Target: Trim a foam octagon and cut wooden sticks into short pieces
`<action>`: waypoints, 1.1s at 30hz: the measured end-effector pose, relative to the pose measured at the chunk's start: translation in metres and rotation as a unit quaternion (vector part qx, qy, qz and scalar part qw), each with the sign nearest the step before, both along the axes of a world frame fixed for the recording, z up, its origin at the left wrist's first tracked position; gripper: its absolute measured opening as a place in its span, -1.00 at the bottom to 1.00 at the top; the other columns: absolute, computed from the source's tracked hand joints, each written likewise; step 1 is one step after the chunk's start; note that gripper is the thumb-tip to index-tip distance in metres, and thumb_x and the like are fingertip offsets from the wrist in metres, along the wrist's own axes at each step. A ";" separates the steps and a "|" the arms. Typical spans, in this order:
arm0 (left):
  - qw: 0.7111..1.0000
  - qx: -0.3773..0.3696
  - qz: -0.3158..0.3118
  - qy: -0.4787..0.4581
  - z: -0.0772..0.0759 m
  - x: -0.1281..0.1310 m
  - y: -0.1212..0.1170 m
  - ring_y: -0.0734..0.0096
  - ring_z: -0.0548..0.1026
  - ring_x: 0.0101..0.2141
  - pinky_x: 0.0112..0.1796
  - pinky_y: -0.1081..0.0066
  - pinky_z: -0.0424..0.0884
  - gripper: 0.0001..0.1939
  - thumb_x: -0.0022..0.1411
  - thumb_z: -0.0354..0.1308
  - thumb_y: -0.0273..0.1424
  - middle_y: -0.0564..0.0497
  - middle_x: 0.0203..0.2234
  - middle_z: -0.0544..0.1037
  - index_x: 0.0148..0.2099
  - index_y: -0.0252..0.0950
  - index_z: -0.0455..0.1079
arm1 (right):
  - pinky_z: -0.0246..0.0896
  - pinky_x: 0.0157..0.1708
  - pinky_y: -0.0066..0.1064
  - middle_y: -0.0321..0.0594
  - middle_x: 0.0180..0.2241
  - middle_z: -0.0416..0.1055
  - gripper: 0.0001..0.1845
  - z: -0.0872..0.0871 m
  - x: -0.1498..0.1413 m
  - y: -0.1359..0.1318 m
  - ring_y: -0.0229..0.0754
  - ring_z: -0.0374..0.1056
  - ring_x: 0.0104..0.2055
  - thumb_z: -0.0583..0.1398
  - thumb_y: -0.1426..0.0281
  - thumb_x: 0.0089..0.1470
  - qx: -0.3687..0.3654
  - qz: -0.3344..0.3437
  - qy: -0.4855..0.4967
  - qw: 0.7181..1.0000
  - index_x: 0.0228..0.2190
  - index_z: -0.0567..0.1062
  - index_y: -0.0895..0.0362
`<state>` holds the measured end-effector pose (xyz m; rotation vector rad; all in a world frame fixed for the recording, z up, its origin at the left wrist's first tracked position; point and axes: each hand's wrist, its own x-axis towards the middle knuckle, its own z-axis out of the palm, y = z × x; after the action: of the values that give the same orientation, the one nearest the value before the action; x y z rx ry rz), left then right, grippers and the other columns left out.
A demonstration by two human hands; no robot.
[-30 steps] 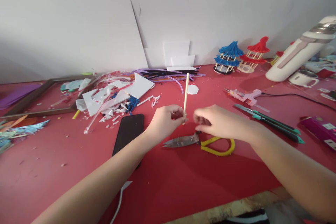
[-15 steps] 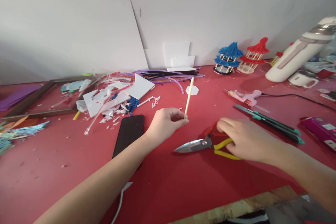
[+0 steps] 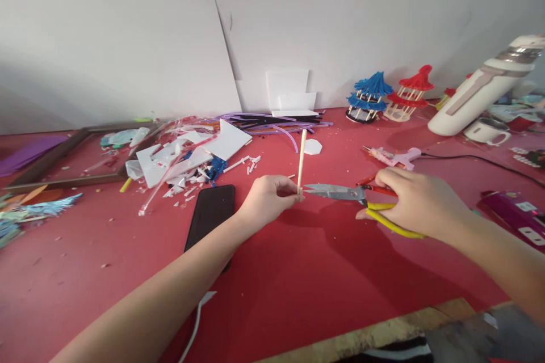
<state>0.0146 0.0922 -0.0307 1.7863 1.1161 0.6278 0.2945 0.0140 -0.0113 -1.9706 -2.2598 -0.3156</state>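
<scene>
Between the thumb and fingers of my left hand (image 3: 272,198), a pale wooden stick (image 3: 302,160) stands nearly upright, pinched at its lower end. My right hand (image 3: 419,198) is closed round the red and yellow handles of a pair of scissors (image 3: 340,191). The blades point left and are slightly parted at the tips, close to the stick's lower part; whether they touch it I cannot tell. Behind the stick lies a small white octagonal piece (image 3: 313,147). A black phone (image 3: 210,212) lies under and beside my left forearm.
White and blue scraps (image 3: 191,161) lie at left beside a wooden frame (image 3: 63,182). At the back right stand a blue-roofed model (image 3: 368,96), a red-roofed model (image 3: 411,93), a white bottle (image 3: 481,88) and a mug (image 3: 487,131). A pink glue gun (image 3: 395,156) lies beyond my right hand.
My right hand has lifted the scissors from the table, bringing the blades up and level near the stick, their tips now parted. The stick has tilted slightly left in my left hand.
</scene>
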 end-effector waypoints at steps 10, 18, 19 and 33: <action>1.000 0.003 0.003 0.003 -0.002 0.000 0.001 0.37 0.55 -0.40 -0.33 0.41 0.45 -0.92 0.01 0.29 -0.37 0.03 -0.49 0.60 -0.43 -0.28 0.51 | -0.20 -0.58 -0.40 -0.21 -0.38 0.51 -0.44 -0.003 -0.004 0.007 -0.08 0.39 -0.47 0.12 -0.19 -0.07 0.050 0.025 -0.028 0.998 -0.40 0.35 0.07; 1.000 0.004 -0.007 0.013 -0.004 -0.001 0.003 0.39 0.50 -0.42 -0.38 0.43 0.39 -0.89 0.00 0.28 -0.35 0.02 -0.48 0.57 -0.42 -0.30 0.50 | -0.21 -0.58 -0.39 -0.22 -0.41 0.49 -0.39 -0.003 -0.010 0.012 -0.14 0.36 -0.51 0.11 -0.23 -0.10 0.055 0.043 -0.032 0.997 -0.41 0.39 0.08; 1.000 0.003 -0.009 0.016 -0.004 -0.001 0.003 0.40 0.49 -0.43 -0.39 0.43 0.38 -0.88 0.00 0.28 -0.34 0.03 -0.50 0.56 -0.43 -0.30 0.49 | -0.21 -0.58 -0.39 -0.23 -0.42 0.49 -0.39 -0.003 -0.010 0.012 -0.14 0.36 -0.51 0.11 -0.23 -0.09 0.057 0.048 -0.032 0.997 -0.41 0.39 0.08; 0.999 0.017 -0.013 0.034 -0.002 -0.001 0.001 0.35 0.50 -0.39 -0.34 0.41 0.38 -0.91 0.01 0.23 -0.36 0.06 -0.48 0.56 -0.41 -0.26 0.50 | -0.15 -0.58 -0.42 -0.24 -0.42 0.48 -0.46 -0.002 -0.010 0.019 -0.13 0.39 -0.45 0.13 -0.17 -0.05 0.022 0.077 -0.010 0.997 -0.43 0.38 0.07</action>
<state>0.0137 0.0934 -0.0331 1.8599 1.1331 0.5767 0.2845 0.0330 -0.0130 -1.7671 -2.3784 -0.3645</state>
